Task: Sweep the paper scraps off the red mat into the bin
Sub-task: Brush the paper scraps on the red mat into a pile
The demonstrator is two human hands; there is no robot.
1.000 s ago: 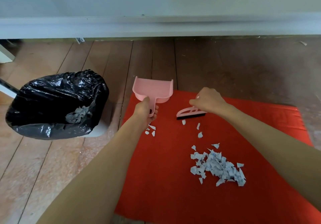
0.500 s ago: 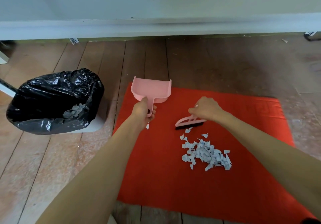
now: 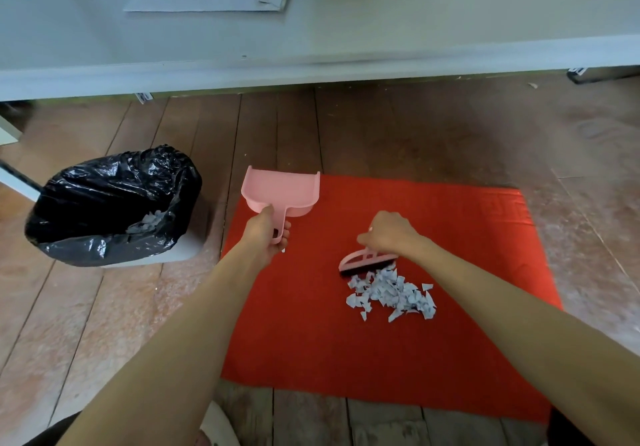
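Gripping the brush (image 3: 367,260) by its arched pink back, your right hand (image 3: 388,234) had its fingers curled over the top. The dark bristle edge was down on the mat (image 3: 346,341) and touched the far side of the scraps (image 3: 391,293). Those scraps lay in one loose heap just nearer to you than that hand, all on the mat. Your left hand (image 3: 266,234) was wrapped round the short handle of the pan (image 3: 280,189), whose open mouth pointed away from you. The pan sat beyond that hand at the mat's far left corner, well apart from the heap. A stray scrap (image 3: 283,250) showed just below your left hand. The bin (image 3: 114,203) stood off the mat, to the left of your left hand, with its black liner open and some white scraps already inside.

The scraps looked feather-light, thin and limp, so I judged they would scatter or catch on the mat rather than slide as one body. Short, low strokes seemed safer, since a quick flick could throw them off the mat. Fingers would gather them poorly; the brush was the better hold. The pan looked like stiff, light plastic, easy to carry by its handle alone. It probably needed its lip pressed to the mat with the mouth toward the heap, then a level carry to the bin.
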